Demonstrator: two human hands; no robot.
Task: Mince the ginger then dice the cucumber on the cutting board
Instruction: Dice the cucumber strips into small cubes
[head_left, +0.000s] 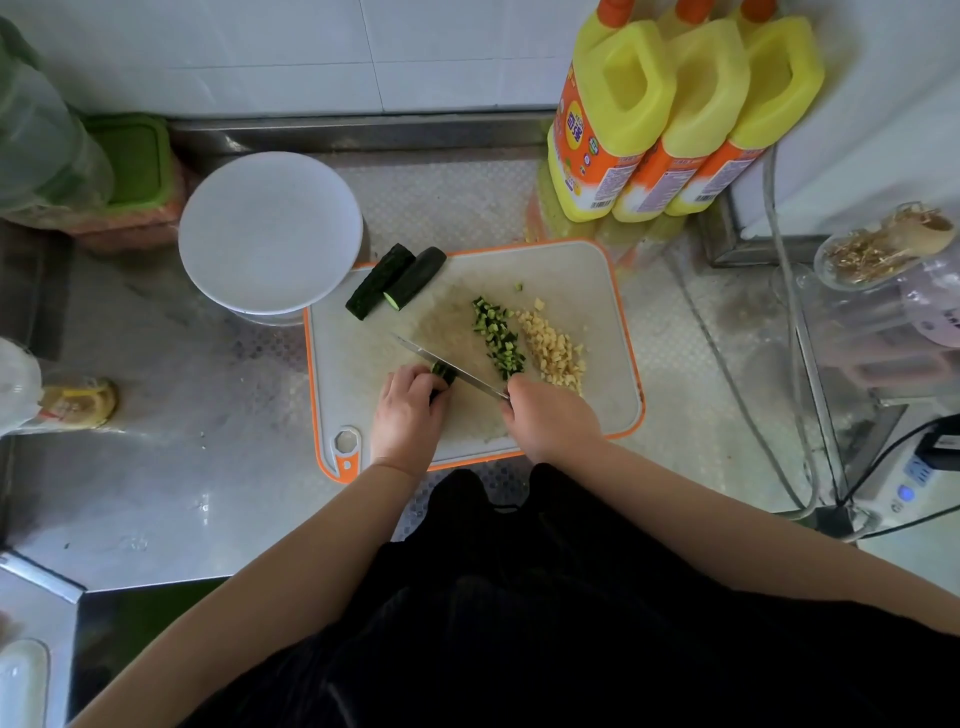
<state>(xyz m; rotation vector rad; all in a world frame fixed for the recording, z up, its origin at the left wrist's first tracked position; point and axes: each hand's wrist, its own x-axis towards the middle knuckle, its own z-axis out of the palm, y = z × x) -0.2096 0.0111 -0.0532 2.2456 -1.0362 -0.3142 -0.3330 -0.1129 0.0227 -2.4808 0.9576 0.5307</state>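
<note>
Nearest camera: person's dark-clothed torso and 2 bare forearms reaching fwd over the counter edge. Right hand (548, 415) is curled round the handle of 1 knife (447, 368); handle itself hidden in the fist, blade runs out up-left from the grip. Left hand (410, 405) sits just left of the blade, fingers curled down over a short cucumber stub (444, 373), pinning it to the cutting board (597, 291); blade edge meets the stub right at the fingertips. Judgement: ginger stage done, cucumber stage underway, approx. part-way. Evidence: just beyond the right hand, 1 pile of minced ginger (556, 348), pale yellow, small chunks, w/ a few stray bits at its far end. Immediately left of that, beyond the blade, 1 strip of diced cucumber (498, 338), plus 1 loose cube further off. Left to cut: the stub under the left hand, and 2 uncut cucumber lengths (395, 280) lying side by side, touching, at the board's far-left corner, well clear of the grip, one overhanging the edge. Beyond those, 1 white plate (270, 228) on a bowl or stand, touching or just beside the board; cannot tell which. Furthest, past the board's far-right corner: 3 yellow bottles (675, 119) against the wall.
</note>
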